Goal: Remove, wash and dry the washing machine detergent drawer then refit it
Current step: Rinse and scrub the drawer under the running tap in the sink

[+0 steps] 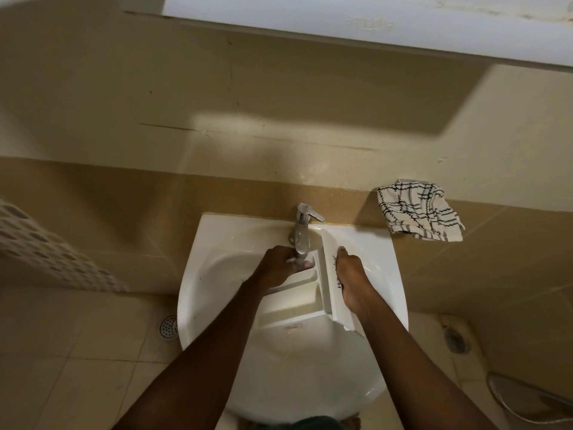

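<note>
Holding the detergent drawer (297, 301) in the sink (217, 240) beneath the tap (302, 226), my right grip (350, 280) clasps its front panel. My left grip (279, 268) reaches into the rear compartment; whether it grasps anything I cannot tell.

The drawer (291, 301) sits over the sink (217, 243) bowl, its rear end under the tap (302, 225) at the sink's back edge. A cloth (418, 212) lies on the ledge (341, 187) behind and to the right. A basket (46, 243) stands far left, and a floor drain (168, 326) lies just left of the sink.
</note>
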